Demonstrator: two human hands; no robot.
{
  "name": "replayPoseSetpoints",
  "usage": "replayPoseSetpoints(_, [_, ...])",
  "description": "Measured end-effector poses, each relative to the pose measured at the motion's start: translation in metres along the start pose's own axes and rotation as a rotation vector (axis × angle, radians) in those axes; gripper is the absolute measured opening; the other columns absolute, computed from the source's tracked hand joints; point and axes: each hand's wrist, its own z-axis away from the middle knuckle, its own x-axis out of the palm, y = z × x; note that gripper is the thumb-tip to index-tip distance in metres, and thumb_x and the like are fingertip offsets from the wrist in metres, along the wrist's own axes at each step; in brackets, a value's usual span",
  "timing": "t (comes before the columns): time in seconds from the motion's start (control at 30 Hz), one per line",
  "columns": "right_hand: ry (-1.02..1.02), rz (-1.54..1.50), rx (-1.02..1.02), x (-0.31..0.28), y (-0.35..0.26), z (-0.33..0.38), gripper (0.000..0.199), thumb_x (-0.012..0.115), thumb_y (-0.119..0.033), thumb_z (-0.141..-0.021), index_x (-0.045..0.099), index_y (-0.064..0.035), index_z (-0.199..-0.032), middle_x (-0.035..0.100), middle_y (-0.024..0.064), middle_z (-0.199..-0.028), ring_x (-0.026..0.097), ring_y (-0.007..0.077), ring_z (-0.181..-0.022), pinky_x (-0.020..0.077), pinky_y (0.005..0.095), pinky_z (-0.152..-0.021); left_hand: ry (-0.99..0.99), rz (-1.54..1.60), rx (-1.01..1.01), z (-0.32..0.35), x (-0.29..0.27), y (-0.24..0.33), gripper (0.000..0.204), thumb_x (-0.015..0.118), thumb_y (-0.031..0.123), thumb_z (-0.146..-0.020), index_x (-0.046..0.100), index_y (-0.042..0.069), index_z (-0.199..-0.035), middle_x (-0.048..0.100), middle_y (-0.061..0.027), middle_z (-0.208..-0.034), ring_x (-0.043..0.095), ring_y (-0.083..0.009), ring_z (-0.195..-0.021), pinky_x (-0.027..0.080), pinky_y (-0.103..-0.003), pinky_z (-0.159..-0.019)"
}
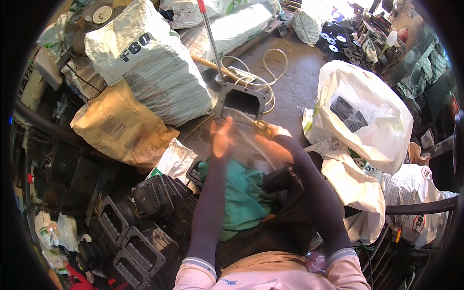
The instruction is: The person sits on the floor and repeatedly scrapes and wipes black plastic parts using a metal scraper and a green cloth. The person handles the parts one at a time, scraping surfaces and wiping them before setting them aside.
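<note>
In front of me is a black plastic housing [263, 99] with a rectangular opening, a wide flange and holes at its corners. My left hand [222, 138] grips its near edge, thumb upward; motion blur softens the fingers. At the housing's near right corner, my right hand [276, 145] is closed round a small yellowish-brown tool [261, 127], too blurred to name exactly. A pale blurred streak crosses the area below both hands. Green cloth [239, 200] lies over my lap beneath the forearms.
Similar black housings [145, 246] are piled at lower left. A brown paper sack [123, 125] and a large white sack [150, 67] stand at left. An open white bag [386, 140] with dark parts is at right. A pale hose [285, 63] coils on the floor beyond.
</note>
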Motion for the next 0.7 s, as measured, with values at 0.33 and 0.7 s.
replayPoseSetpoints(0.33, [0.089, 0.265, 0.19, -0.018, 0.044, 0.002, 0.044, 0.062, -0.037, -0.093, 0.058, -0.0017, -0.12, 0.067, 0.0255, -0.104, 0.065, 0.0406, -0.103, 0.0503, 0.0468, -0.087, 0.083, -0.24, 0.175, 0.022, 0.023, 0.034, 0.044, 0.073, 0.017, -0.091, 0.059, 0.001, -0.129, 0.064, -0.0069, -0.117, 0.059, -0.017, -0.105, 0.044, -0.028, -0.093])
replayPoseSetpoints(0.7, [-0.047, -0.115, 0.143, -0.028, 0.045, 0.033, 0.037, 0.061, -0.031, -0.096, 0.059, 0.0021, -0.112, 0.063, 0.0111, -0.07, 0.062, 0.0165, -0.054, 0.0494, 0.0322, -0.05, -0.028, -0.015, 0.104, 0.0, -0.002, 0.017, 0.056, 0.055, 0.043, -0.101, 0.054, -0.002, -0.134, 0.058, -0.0112, -0.131, 0.055, -0.0219, -0.118, 0.039, -0.032, -0.105])
